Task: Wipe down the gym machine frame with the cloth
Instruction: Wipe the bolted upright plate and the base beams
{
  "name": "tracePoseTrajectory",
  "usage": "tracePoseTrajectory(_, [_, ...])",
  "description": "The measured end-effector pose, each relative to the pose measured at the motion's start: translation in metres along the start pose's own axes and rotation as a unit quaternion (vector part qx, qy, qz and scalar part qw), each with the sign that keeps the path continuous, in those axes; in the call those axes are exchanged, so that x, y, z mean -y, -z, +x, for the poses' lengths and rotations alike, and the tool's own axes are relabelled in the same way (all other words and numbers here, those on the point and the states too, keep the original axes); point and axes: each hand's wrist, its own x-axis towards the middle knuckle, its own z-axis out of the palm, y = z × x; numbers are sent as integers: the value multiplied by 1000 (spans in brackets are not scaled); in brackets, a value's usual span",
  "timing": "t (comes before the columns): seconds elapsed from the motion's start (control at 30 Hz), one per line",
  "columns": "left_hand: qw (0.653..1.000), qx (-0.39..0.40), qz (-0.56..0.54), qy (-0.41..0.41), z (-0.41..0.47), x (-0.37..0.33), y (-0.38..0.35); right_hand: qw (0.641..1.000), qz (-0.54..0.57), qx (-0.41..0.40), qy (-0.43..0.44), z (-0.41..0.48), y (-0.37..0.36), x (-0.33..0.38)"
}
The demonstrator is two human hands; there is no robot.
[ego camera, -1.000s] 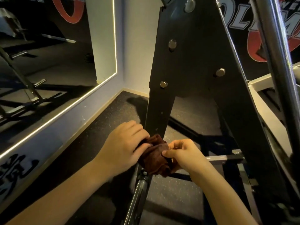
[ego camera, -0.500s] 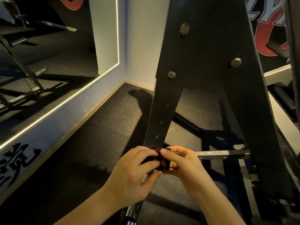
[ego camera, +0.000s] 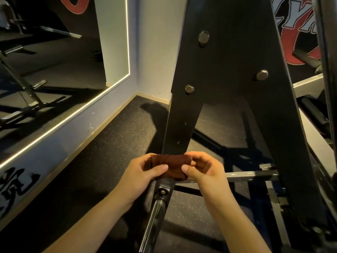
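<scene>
A black A-shaped machine frame with several bolts rises in front of me. Its left leg runs down to my hands. A dark brown cloth, folded into a small pad, sits in front of the foot of that leg. My left hand pinches the cloth's left end between thumb and fingers. My right hand pinches its right end the same way. Whether the cloth touches the leg I cannot tell.
A chrome bar slopes from below the cloth toward me. A grey crossbar runs right from my hands. A lit-edged wall mirror fills the left. Speckled black rubber floor lies between mirror and frame. A pale bench part is at right.
My hands and the cloth have slid down the left leg. The bunched cloth is now a flat pad stretched between both hands.
</scene>
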Motion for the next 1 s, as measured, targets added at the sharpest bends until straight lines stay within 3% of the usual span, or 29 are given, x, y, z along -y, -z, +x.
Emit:
tracePoseTrajectory(0.07, [970, -119, 183, -105, 4, 7, -7, 998, 32, -49, -9, 6, -5, 1])
tracePoseTrajectory(0.13, [884, -208, 332, -253, 8, 11, -9, 994, 51, -91, -19, 14, -10, 5])
tracePoseTrajectory(0.2, [822, -193, 392, -365, 14, 11, -13, 991, 76, -107, -19, 20, -11, 11])
tracePoseTrajectory(0.23, [813, -168, 397, -392, 17, 9, -16, 990, 89, -109, -19, 22, -11, 14])
tracePoseTrajectory(0.4, [849, -115, 347, -382, 28, -5, -24, 991, 98, -91, -7, 34, -5, 28])
tracePoseTrajectory(0.5, [885, -129, 266, -359, 31, -16, -31, 995, 77, -68, 6, 40, -4, 32])
tracePoseTrajectory(0.63, [908, -188, 221, -302, 38, -28, -36, 997, 69, -21, 11, 42, 2, 39])
tracePoseTrajectory(0.73, [928, -184, 180, -267, 47, -36, -31, 996, -28, -61, 58, 43, 9, 37])
tracePoseTrajectory(0.87, [913, -225, 174, -291, 59, -51, -32, 959, -231, -112, 119, 49, 18, 28])
tracePoseTrajectory(1.0, [869, -280, 237, -332, 71, -46, -55, 943, -301, -70, 120, 56, 22, 31])
